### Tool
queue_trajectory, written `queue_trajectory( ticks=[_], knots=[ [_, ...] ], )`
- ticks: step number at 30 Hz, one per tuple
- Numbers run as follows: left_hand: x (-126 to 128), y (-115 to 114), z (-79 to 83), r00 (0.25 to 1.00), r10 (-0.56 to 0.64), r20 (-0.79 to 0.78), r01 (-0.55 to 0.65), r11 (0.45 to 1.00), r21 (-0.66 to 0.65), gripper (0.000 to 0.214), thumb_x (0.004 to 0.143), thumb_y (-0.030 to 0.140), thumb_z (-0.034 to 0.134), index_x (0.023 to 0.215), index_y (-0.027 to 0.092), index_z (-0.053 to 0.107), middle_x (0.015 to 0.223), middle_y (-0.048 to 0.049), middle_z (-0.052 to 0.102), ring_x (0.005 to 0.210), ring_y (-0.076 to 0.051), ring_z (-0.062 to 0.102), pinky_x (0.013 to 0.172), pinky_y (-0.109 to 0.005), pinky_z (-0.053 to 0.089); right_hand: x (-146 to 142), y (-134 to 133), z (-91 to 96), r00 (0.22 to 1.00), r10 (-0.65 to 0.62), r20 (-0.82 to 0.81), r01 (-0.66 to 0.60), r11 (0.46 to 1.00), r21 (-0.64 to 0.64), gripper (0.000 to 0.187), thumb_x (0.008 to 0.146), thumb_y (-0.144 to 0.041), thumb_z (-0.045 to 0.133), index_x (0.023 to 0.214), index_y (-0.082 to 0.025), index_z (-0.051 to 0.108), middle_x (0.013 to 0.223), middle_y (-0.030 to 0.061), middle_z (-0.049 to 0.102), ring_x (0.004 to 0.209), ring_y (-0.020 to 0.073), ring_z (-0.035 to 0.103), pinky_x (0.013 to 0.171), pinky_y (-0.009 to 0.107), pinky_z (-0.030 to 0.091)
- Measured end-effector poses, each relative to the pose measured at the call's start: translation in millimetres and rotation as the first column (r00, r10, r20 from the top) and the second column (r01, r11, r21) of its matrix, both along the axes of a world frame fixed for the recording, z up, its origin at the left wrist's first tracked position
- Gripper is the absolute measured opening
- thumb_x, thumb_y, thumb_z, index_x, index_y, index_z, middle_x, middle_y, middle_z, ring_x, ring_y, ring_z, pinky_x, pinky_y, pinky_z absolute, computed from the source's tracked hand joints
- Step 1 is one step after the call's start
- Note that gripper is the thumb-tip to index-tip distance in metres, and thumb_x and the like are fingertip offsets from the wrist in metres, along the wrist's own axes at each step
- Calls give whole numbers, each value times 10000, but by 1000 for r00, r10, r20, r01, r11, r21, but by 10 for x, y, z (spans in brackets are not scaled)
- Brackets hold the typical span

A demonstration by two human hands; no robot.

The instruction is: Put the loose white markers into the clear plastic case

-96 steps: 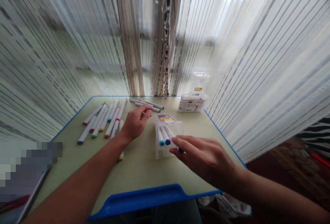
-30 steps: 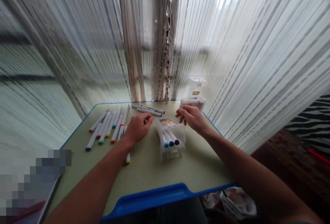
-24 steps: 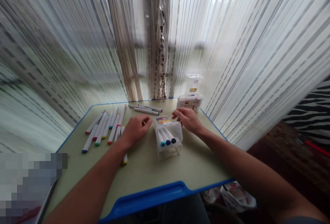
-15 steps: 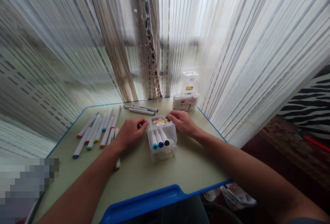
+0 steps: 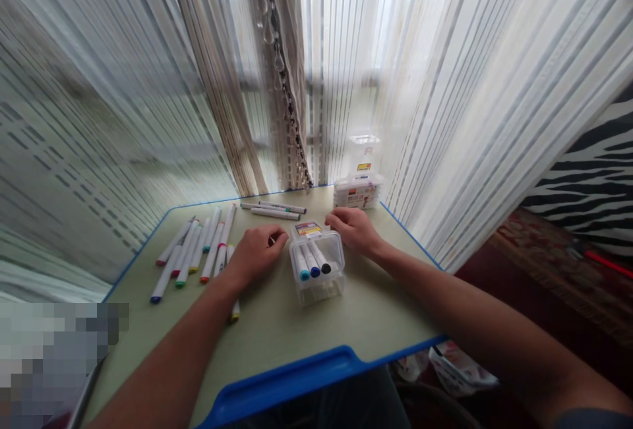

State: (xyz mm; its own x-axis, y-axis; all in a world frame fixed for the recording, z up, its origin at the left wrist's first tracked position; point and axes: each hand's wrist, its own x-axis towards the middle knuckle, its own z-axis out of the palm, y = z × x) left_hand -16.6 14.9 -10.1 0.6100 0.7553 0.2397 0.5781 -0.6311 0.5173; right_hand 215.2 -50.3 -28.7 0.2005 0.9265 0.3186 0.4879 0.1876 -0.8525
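- Released black-capped white marker (image 5: 325,267) into open clear plastic box (image 5: 322,292), making three inside.
- Moved right hand (image 5: 352,228) beside box, opposite left hand (image 5: 257,250), with fingers of both curled; cannot tell if pinching.

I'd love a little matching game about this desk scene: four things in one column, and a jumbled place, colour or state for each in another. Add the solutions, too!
Things:
1. Clear case
2. Labelled box
3. Left hand
4. Front lip

Descriptions:
A. Blue
B. Between the larger group of loose markers and the clear case
C. Open, with three capped markers inside
D. At the far right corner of the table

Right pairs: 1-C, 2-D, 3-B, 4-A
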Motion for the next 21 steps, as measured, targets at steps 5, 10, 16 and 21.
queue_trajectory(
  ticks=[5,10,16,21],
  knots=[
    [-2,12,-31,1000,6,-10,-6,1000,-3,336,890,393,508,796,160,732,750,-74,732,684,-207,626,639,-295,410,38,-353,345,996,-36,86,2,931,364,402,932,-344,504,615,-164,674,396,-45,442,370,92,396,441,244,319],
    [0,35,-80,998,14,-56,-15,999,-31,326,910,362,495,842,155,737,803,-76,736,726,-203,622,666,-293,400,-87,-758,612,743,111,660,-474,783,402,241,868,-289,581,805,-136,755,482,-17,595,387,103,485,462,260,348],
    [-9,18,-76,997,18,-72,-21,999,-40,319,908,362,494,823,154,720,798,-72,719,721,-200,608,660,-294,380,-290,-869,590,370,22,929,-379,916,129,401,878,-476,572,737,-124,705,489,49,624,383,186,542,451,332,206],
    [10,-1,-51,997,6,-76,-8,1000,-29,265,860,358,542,758,164,692,746,-56,699,692,-194,589,636,-286,352,-388,-854,595,325,89,942,-205,979,-21,354,904,-431,523,734,-159,672,511,77,658,397,216,597,462,342,100]
  ],
)
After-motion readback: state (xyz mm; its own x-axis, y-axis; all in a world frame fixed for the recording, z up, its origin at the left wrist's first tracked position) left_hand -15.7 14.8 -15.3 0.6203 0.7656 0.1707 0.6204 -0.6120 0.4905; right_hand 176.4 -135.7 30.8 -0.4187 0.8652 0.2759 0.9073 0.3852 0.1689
